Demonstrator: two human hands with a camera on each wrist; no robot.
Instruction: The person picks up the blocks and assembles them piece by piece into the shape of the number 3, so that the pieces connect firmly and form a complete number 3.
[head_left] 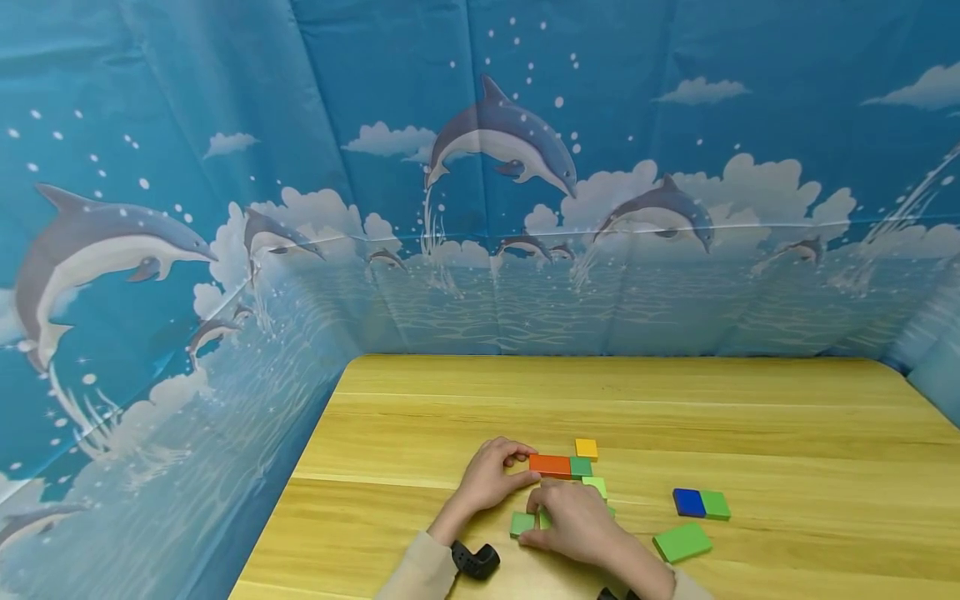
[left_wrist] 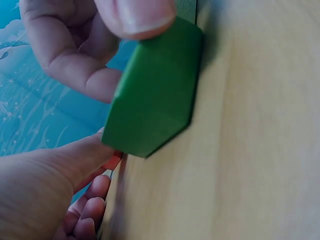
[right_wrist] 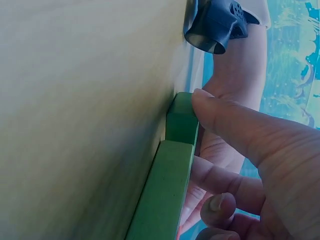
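The left hand (head_left: 489, 479) grips the red block (head_left: 550, 466), long axis left-right; on its near side, the right hand (head_left: 576, 518) pinches a green square block (head_left: 522, 523).

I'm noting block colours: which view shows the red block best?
The head view: the red block, in the left hand, shows nearly its whole top. The left wrist view shows only a partly hidden bit; the right wrist view, at most a red speck at the bottom edge.
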